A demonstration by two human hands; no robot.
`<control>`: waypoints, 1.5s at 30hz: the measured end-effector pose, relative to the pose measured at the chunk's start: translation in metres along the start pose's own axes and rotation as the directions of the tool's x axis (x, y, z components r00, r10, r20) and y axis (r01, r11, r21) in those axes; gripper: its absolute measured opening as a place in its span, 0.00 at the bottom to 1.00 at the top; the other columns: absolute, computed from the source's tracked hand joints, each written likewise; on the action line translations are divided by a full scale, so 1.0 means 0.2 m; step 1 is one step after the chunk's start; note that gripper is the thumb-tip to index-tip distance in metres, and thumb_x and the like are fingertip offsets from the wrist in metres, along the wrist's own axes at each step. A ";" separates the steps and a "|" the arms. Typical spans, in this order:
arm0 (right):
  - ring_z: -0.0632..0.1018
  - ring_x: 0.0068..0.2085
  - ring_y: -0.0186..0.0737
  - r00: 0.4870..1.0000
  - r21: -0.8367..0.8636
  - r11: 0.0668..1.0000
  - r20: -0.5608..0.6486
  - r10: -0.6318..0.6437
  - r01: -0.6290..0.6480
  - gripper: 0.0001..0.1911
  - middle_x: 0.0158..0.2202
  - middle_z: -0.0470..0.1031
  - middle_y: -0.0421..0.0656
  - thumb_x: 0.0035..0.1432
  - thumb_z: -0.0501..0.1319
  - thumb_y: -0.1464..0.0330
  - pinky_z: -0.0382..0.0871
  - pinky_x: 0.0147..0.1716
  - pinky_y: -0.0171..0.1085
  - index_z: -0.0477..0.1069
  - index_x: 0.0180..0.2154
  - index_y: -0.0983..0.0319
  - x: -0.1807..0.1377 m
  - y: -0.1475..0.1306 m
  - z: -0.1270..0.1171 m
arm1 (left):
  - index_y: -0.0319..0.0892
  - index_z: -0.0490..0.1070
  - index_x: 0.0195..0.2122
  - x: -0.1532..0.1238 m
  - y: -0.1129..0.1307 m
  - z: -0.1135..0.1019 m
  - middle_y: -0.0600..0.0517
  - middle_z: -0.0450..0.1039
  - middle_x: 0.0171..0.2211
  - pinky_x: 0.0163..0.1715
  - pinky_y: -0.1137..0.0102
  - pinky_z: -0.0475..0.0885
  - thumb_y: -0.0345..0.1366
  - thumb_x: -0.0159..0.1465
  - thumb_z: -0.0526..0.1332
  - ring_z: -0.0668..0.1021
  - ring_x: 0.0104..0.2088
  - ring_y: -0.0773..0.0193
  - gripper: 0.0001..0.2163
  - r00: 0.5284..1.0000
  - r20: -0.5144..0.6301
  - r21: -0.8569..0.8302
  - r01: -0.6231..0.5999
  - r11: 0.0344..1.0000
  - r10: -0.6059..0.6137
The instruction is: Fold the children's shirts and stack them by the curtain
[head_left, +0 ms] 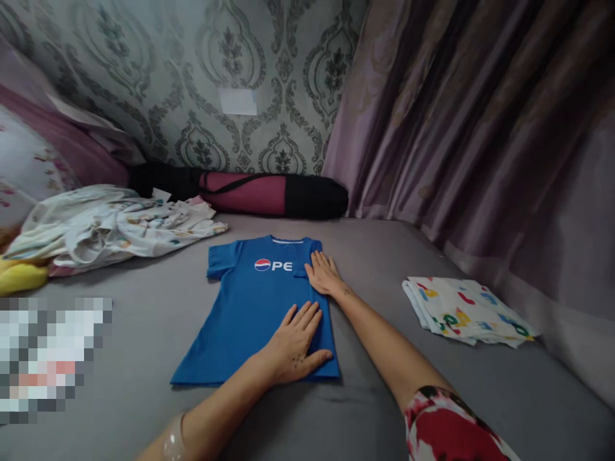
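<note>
A blue T-shirt (240,314) lies on the grey bed sheet, its neck pointing away from me. Its right side is folded in, with the sleeve lying over part of the white lettering, so only a round logo and "PE" show. My left hand (295,346) rests flat on the lower right of the shirt, fingers spread. Higher up, my right hand (323,273) presses flat on the folded right edge near the sleeve, its fingers stretched out. Neither hand grips the cloth. The left sleeve of the shirt sticks out to the side.
To the right sits a folded white cloth with colourful prints (468,310). Rumpled light clothes (120,224) are heaped at the left. A maroon and black rolled bag (250,192) lies along the patterned wall. Purple curtains (432,115) hang at the right. The near left is blurred.
</note>
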State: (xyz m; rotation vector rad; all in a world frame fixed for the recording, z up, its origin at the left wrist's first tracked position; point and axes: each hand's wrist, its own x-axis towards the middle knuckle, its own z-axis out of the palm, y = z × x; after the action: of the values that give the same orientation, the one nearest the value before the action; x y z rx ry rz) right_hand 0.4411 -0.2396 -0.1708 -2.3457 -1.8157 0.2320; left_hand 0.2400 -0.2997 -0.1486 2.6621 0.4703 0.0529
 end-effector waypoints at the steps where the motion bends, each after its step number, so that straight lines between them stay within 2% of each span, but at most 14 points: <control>1: 0.45 0.69 0.47 1.000 -0.011 1.000 -0.002 0.014 -0.014 0.35 0.70 0.43 0.52 0.69 0.36 0.57 0.34 0.66 0.47 0.45 0.67 0.74 0.04 0.00 0.00 | 0.36 0.47 0.68 0.00 0.00 0.00 0.41 0.43 0.69 0.66 0.50 0.44 0.60 0.65 0.44 0.47 0.69 0.49 0.38 1.000 0.001 -0.002 -0.001 1.000 0.001; 6: 0.45 0.70 0.46 0.996 -0.035 0.995 0.015 0.092 -0.092 0.35 0.70 0.42 0.52 0.69 0.35 0.57 0.33 0.66 0.48 0.44 0.68 0.74 0.22 0.01 0.00 | 0.36 0.48 0.68 0.00 -0.01 0.01 0.40 0.42 0.69 0.66 0.49 0.45 0.60 0.65 0.44 0.47 0.69 0.48 0.39 1.000 -0.015 -0.024 -0.007 1.000 0.007; 11: 0.46 0.69 0.44 0.988 -0.004 0.989 -0.054 0.146 -0.146 0.34 0.70 0.43 0.50 0.68 0.36 0.59 0.37 0.65 0.48 0.44 0.68 0.72 0.29 0.02 0.02 | 0.38 0.48 0.68 -0.01 -0.02 0.03 0.43 0.44 0.69 0.67 0.50 0.45 0.60 0.65 0.45 0.48 0.69 0.50 0.38 0.997 -0.081 -0.075 -0.027 0.997 0.021; 15: 0.45 0.69 0.46 0.988 -0.008 0.988 0.019 0.153 -0.153 0.34 0.70 0.42 0.51 0.68 0.37 0.58 0.37 0.65 0.50 0.43 0.68 0.72 0.30 0.01 -0.03 | 0.39 0.56 0.65 -0.01 -0.02 0.01 0.42 0.52 0.67 0.66 0.49 0.50 0.59 0.65 0.49 0.54 0.67 0.49 0.35 0.988 -0.153 -0.117 -0.026 0.993 0.008; 17: 0.44 0.70 0.47 0.990 -0.012 0.990 -0.005 0.141 -0.141 0.34 0.70 0.42 0.52 0.68 0.37 0.58 0.34 0.65 0.51 0.44 0.68 0.72 0.30 -0.02 -0.05 | 0.38 0.61 0.62 0.00 -0.02 0.01 0.41 0.58 0.65 0.64 0.51 0.55 0.54 0.67 0.49 0.60 0.66 0.51 0.29 0.974 -0.224 -0.137 0.014 0.990 -0.044; 20: 0.43 0.70 0.46 0.992 -0.011 0.996 -0.084 0.089 -0.090 0.35 0.70 0.42 0.52 0.69 0.35 0.58 0.33 0.66 0.48 0.45 0.67 0.74 0.29 -0.09 -0.03 | 0.38 0.65 0.57 0.02 -0.06 0.01 0.40 0.64 0.61 0.61 0.53 0.62 0.45 0.69 0.50 0.66 0.62 0.52 0.21 0.917 -0.369 -0.149 0.098 0.984 -0.148; 23: 0.45 0.69 0.46 0.994 -0.024 0.995 -0.062 0.094 -0.096 0.35 0.70 0.43 0.52 0.69 0.36 0.57 0.34 0.66 0.45 0.45 0.67 0.75 0.26 -0.14 0.03 | 0.39 0.66 0.55 0.02 -0.14 0.04 0.40 0.68 0.58 0.58 0.52 0.66 0.37 0.67 0.53 0.69 0.60 0.51 0.16 0.832 -0.523 -0.131 0.138 0.982 -0.187; 27: 0.44 0.70 0.45 0.993 -0.037 0.993 -0.034 0.115 -0.116 0.35 0.70 0.42 0.51 0.69 0.36 0.57 0.33 0.66 0.43 0.44 0.68 0.75 0.25 -0.15 0.07 | 0.40 0.66 0.52 0.03 -0.24 0.05 0.40 0.71 0.54 0.55 0.53 0.68 0.35 0.66 0.54 0.71 0.57 0.51 0.14 0.716 -0.657 -0.149 0.184 0.972 -0.237; 31: 0.47 0.69 0.47 0.993 -0.040 0.993 0.014 0.113 -0.113 0.34 0.70 0.45 0.53 0.69 0.39 0.58 0.37 0.65 0.44 0.46 0.67 0.74 0.25 -0.15 0.00 | 0.39 0.67 0.50 0.03 -0.30 0.00 0.42 0.74 0.49 0.52 0.56 0.70 0.34 0.66 0.54 0.75 0.52 0.53 0.13 0.667 -0.647 -0.267 0.256 0.929 -0.370; 33: 0.53 0.67 0.48 0.995 -0.063 0.993 -0.007 0.103 -0.103 0.30 0.67 0.53 0.55 0.68 0.44 0.61 0.42 0.64 0.44 0.56 0.64 0.72 0.24 -0.18 -0.06 | 0.39 0.67 0.49 0.03 -0.32 -0.02 0.43 0.75 0.47 0.49 0.58 0.71 0.34 0.65 0.55 0.76 0.49 0.54 0.12 0.645 -0.619 -0.331 0.303 0.893 -0.449; 35: 0.60 0.64 0.49 0.991 -0.080 0.991 -0.087 0.101 -0.108 0.24 0.62 0.63 0.55 0.67 0.47 0.64 0.48 0.61 0.44 0.66 0.58 0.69 0.24 -0.23 -0.10 | 0.39 0.68 0.48 0.03 -0.34 -0.04 0.44 0.75 0.45 0.48 0.59 0.71 0.34 0.65 0.55 0.76 0.47 0.54 0.11 0.625 -0.600 -0.371 0.335 0.866 -0.499; 37: 0.66 0.60 0.49 0.982 -0.057 0.989 -0.138 0.126 -0.135 0.20 0.57 0.68 0.54 0.67 0.49 0.64 0.56 0.57 0.42 0.70 0.52 0.66 0.25 -0.29 -0.13 | 0.40 0.68 0.47 0.03 -0.34 -0.05 0.44 0.75 0.44 0.48 0.60 0.71 0.34 0.65 0.55 0.76 0.47 0.55 0.11 0.617 -0.594 -0.384 0.346 0.856 -0.516; 42: 0.73 0.53 0.49 0.959 0.057 0.965 -0.104 0.262 -0.257 0.21 0.55 0.68 0.56 0.65 0.53 0.62 0.66 0.50 0.41 0.66 0.55 0.67 0.28 -0.44 -0.10 | 0.41 0.68 0.47 0.02 -0.35 -0.04 0.46 0.75 0.42 0.48 0.61 0.71 0.34 0.65 0.54 0.76 0.46 0.56 0.10 0.621 -0.597 -0.365 0.352 0.862 -0.507; 45: 0.74 0.52 0.50 0.930 0.116 0.939 -0.141 0.338 -0.324 0.20 0.55 0.67 0.60 0.66 0.51 0.66 0.68 0.49 0.43 0.63 0.56 0.68 0.30 -0.48 -0.04 | 0.40 0.68 0.47 0.02 -0.35 -0.04 0.45 0.75 0.41 0.47 0.61 0.71 0.34 0.65 0.54 0.76 0.45 0.56 0.11 0.627 -0.588 -0.364 0.358 0.860 -0.511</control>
State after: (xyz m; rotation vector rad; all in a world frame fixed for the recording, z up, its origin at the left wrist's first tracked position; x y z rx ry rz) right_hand 0.3673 -0.1590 -0.1418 -2.5135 -1.3032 0.1581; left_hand 0.2204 -0.2361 -0.1707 2.1601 1.2607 0.8918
